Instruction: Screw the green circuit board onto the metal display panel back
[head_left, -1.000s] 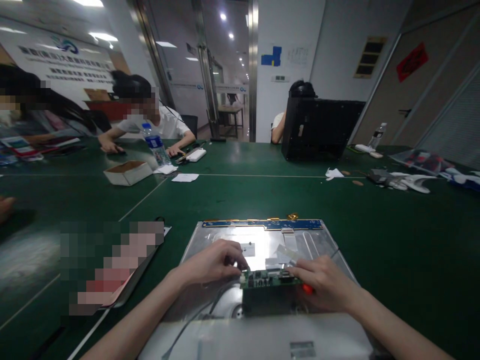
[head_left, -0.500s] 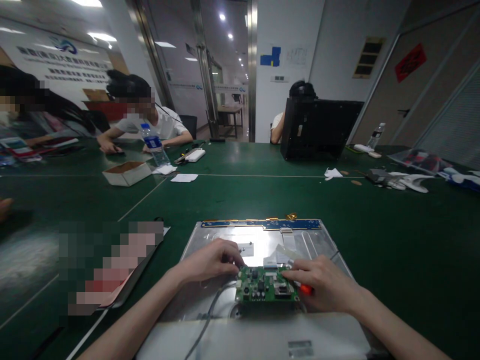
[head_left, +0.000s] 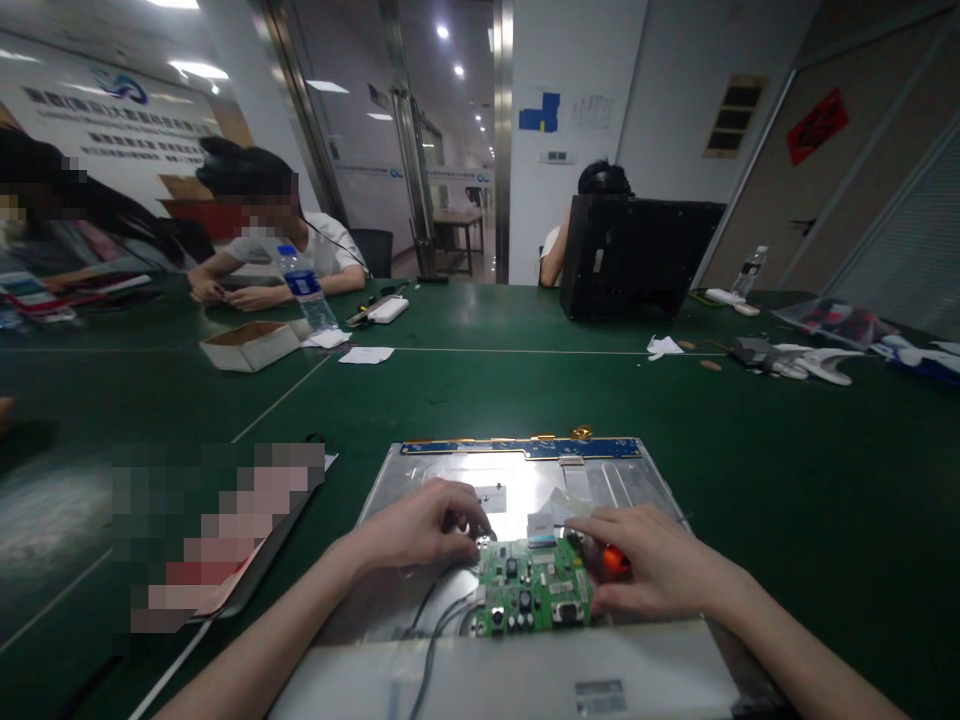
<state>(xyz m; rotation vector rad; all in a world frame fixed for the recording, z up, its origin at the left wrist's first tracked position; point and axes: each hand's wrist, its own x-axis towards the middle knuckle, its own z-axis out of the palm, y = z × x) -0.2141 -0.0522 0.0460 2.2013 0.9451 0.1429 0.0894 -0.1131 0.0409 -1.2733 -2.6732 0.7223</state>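
Observation:
A green circuit board (head_left: 529,585) rests over the metal back of a flat display panel (head_left: 450,470), a white ribbon cable meeting its upper edge. Curled fingers of my left hand (head_left: 435,525) pinch its upper left corner. My right hand (head_left: 652,565) lies against the board's right edge, thumb low and index finger near the ribbon cable (head_left: 541,530). Within that hand's grip sits an orange-handled screwdriver (head_left: 616,560), mostly hidden by the fingers. Grey wires (head_left: 431,650) run from the board's left side toward me. A blue strip board (head_left: 525,449) lines the panel's far edge.
The green table (head_left: 480,395) holds an open carton (head_left: 251,348), a water bottle (head_left: 306,290), paper scraps (head_left: 366,355) and a black monitor (head_left: 641,255). Gloves (head_left: 814,362) lie at right, a blurred-out flat item (head_left: 247,530) at left. Several people sit around the table.
The circuit board's near edge has come down toward me and its face shows more. My right thumb now shows at its right edge. My left hand has barely moved.

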